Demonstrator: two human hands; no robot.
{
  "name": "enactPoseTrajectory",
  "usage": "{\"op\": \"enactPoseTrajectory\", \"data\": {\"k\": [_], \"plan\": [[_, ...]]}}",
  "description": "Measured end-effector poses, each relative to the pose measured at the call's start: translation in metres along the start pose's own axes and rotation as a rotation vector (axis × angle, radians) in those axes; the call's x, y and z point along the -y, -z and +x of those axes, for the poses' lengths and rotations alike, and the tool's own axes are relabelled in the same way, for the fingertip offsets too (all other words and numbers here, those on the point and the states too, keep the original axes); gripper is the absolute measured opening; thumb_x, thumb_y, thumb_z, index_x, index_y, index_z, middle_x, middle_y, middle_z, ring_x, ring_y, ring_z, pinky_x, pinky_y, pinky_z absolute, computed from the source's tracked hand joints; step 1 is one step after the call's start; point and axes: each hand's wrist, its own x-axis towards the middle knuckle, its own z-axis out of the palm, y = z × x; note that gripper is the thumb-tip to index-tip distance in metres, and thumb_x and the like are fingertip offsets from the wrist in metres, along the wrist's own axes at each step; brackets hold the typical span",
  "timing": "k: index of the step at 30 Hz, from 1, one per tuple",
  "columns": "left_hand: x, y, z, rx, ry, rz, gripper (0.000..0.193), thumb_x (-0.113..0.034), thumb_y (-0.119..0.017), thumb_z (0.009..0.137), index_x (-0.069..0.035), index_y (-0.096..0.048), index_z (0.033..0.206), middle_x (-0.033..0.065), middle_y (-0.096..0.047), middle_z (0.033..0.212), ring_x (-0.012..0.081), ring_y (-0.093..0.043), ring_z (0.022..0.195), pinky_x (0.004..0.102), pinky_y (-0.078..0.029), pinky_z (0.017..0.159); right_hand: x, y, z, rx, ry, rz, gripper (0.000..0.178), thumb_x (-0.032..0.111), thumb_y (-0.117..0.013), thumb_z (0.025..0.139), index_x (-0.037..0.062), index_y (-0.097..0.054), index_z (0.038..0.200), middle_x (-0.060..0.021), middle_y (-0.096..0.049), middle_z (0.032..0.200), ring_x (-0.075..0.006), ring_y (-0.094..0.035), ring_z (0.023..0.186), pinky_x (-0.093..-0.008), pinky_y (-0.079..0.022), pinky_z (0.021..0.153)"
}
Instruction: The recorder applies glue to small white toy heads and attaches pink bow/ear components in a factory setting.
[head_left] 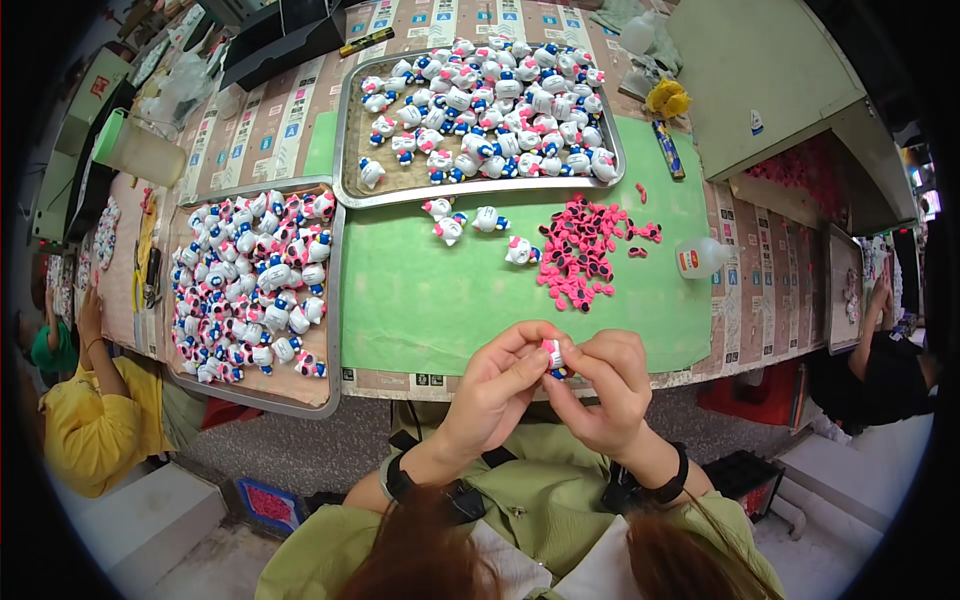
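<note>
Both my hands meet in front of my chest, just below the table's front edge. My left hand (497,383) and my right hand (604,385) pinch one small white cat figurine (553,355) with blue and pink parts between their fingertips. On the green mat (420,295) beyond them lies a pile of small pink glasses pieces (580,250). Three loose white figurines (448,228) and one more (521,251) rest beside that pile.
A metal tray (352,130) at the back holds several white figurines; a second tray (335,300) at my left holds several more. A small white glue bottle (698,258) lies right of the pile. One person in yellow sits at far left, another in black at far right.
</note>
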Motion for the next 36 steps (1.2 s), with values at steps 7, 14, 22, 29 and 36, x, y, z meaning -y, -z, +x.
{"op": "enactPoseTrajectory", "data": {"k": [7,14,22,29,36], "plan": [[-0.002,0.0,0.0,-0.04,-0.006,0.07,0.027,-0.008,-0.048,0.084,-0.001,-0.042,0.109,0.0032,-0.051,0.096,0.0078,-0.049,0.086,0.0212,-0.042,0.075,-0.003,0.001,-0.003,0.008,-0.079,0.059,0.035,-0.002,-0.067,0.057,-0.0013,-0.057,0.09,-0.0088,-0.052,0.079,-0.0236,-0.05,0.071,-0.0306,-0.042,0.061],[-0.007,-0.004,-0.002,-0.036,-0.345,0.756,0.031,0.007,-0.05,0.077,0.003,-0.046,0.107,0.0095,-0.047,0.106,0.0144,-0.047,0.096,0.0271,-0.038,0.084,-0.012,0.002,-0.007,0.068,-0.355,0.398,0.033,-0.003,-0.062,0.065,-0.001,-0.055,0.098,-0.0134,-0.055,0.087,-0.023,-0.054,0.078,-0.0291,-0.043,0.068],[-0.056,0.022,-0.015,-0.574,-0.802,1.227,0.025,0.0,-0.052,0.077,0.0,-0.051,0.101,0.0087,-0.052,0.093,0.0165,-0.05,0.084,0.0264,-0.039,0.076,-0.015,0.018,-0.006,-0.035,-0.328,0.165,0.03,-0.005,-0.059,0.067,-0.0016,-0.054,0.097,-0.0123,-0.055,0.087,-0.0208,-0.053,0.076,-0.0282,-0.043,0.068],[-0.111,0.043,-0.013,-0.992,-1.038,1.912,0.028,-0.006,-0.054,0.076,-0.002,-0.051,0.104,0.0102,-0.053,0.095,0.0215,-0.051,0.087,0.0303,-0.04,0.077,-0.069,0.062,-0.023,-0.656,-0.46,0.04,0.043,-0.001,-0.057,0.072,-0.0002,-0.042,0.112,-0.0103,-0.041,0.108,-0.0161,-0.041,0.098,-0.0294,-0.036,0.081],[-0.048,0.001,0.052,-0.267,-0.401,1.882,0.031,-0.011,-0.058,0.075,-0.003,-0.049,0.104,0.0123,-0.05,0.095,0.0233,-0.053,0.083,0.032,-0.043,0.072,-0.109,0.063,0.0,-0.363,-0.698,0.227,0.042,0.002,-0.057,0.074,-0.0004,-0.041,0.113,-0.009,-0.044,0.107,-0.018,-0.042,0.102,-0.0303,-0.035,0.086]]}}
